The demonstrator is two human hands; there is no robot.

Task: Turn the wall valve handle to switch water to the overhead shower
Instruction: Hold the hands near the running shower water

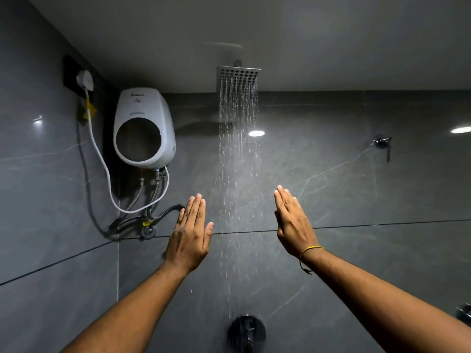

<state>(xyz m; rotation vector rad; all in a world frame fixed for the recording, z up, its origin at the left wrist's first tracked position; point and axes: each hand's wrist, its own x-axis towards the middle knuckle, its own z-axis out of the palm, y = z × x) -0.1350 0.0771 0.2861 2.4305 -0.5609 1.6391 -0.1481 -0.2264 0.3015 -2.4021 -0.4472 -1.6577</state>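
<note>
Water streams down from the square chrome overhead shower (238,77) near the ceiling. The round dark wall valve (246,333) with its handle sits at the bottom centre, under the falling water. My left hand (190,235) is raised flat to the left of the stream, holding nothing. My right hand (293,222), with a yellow thread at the wrist, is raised flat to the right of the stream, also holding nothing. Neither hand touches the valve or the water.
A white water heater (144,128) hangs on the grey tiled wall at left, with hoses and a white cable running to a plug (85,80). A small chrome fitting (382,143) is on the wall at right. Another metal fixture (465,313) shows at the right edge.
</note>
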